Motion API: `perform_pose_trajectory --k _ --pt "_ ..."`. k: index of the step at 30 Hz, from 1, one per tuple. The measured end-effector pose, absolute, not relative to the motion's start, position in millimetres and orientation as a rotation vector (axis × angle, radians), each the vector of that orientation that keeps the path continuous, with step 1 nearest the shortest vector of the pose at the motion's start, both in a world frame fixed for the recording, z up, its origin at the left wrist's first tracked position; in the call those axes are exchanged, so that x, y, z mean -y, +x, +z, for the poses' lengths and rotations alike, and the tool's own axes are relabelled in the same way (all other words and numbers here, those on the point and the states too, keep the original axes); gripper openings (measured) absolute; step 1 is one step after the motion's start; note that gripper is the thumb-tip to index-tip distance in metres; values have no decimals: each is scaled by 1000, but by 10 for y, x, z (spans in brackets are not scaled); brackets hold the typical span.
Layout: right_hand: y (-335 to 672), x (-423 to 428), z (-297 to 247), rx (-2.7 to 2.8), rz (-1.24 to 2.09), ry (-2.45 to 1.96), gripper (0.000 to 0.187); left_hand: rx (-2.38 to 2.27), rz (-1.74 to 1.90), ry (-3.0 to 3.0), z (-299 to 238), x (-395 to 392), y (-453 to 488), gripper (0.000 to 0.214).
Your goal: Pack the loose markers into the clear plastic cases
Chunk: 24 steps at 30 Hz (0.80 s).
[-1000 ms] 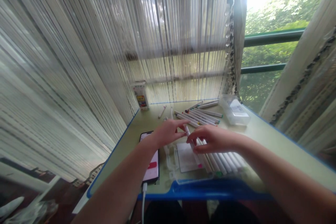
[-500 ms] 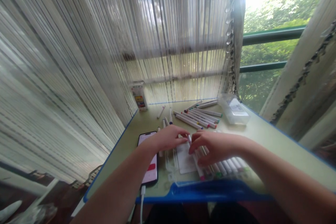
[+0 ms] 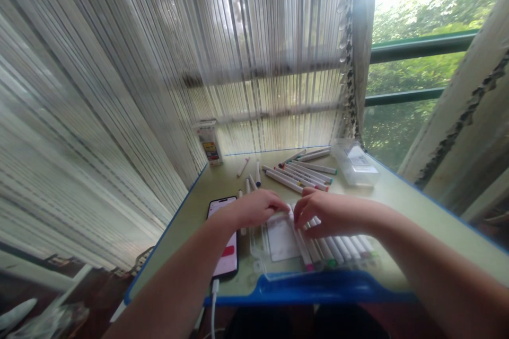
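A clear plastic case (image 3: 258, 254) lies open at the table's near edge, with a row of white markers (image 3: 344, 249) in its right part. A marker with a pink end (image 3: 305, 254) lies at the left of that row, beside a pale card (image 3: 280, 241). My left hand (image 3: 260, 207) reaches over the case, its stretched fingertips at the far end of the pink-ended marker. Over the row, my right hand (image 3: 328, 213) has its fingers bent and apart. Its fingertips touch or nearly touch the same marker, and the palm side is hidden.
A phone (image 3: 222, 270) with a white cable (image 3: 214, 302) lies left of the case. Loose markers (image 3: 298, 175) are spread farther back. A clear plastic box (image 3: 355, 165) stands at the back right, a small package (image 3: 212, 145) at the back left. Curtains (image 3: 270, 53) hang behind the table.
The pink-ended marker has settled slightly toward the right, against the row. My right hand has shifted a little right and up, and my left fingertips now reach the marker's far end.
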State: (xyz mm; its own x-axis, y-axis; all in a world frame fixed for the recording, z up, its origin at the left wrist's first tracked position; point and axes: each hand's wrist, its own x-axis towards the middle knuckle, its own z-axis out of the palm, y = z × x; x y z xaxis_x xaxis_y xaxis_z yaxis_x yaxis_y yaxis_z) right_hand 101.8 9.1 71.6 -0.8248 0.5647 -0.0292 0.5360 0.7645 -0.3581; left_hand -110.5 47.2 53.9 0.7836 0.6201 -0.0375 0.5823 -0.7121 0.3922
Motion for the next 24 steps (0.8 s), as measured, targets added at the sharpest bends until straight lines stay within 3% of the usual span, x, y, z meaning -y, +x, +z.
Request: perform_pose_trajectory --k 6,12,18,24 --pt "1015 -86 707 2883 524 -919 9 -913 128 2589 518 -488 -1107 42" --pt "1097 -227 661 2695 528 -1008 23 -958 175 2562 552 -470 -1101 37" --pt "1064 -173 707 2715 643 -1055 18 -1176 452 2273 666 -462 -1135 31" --pt "955 -143 617 2827 596 -1105 30 -1519 557 2020 839 -565 -1389 28"
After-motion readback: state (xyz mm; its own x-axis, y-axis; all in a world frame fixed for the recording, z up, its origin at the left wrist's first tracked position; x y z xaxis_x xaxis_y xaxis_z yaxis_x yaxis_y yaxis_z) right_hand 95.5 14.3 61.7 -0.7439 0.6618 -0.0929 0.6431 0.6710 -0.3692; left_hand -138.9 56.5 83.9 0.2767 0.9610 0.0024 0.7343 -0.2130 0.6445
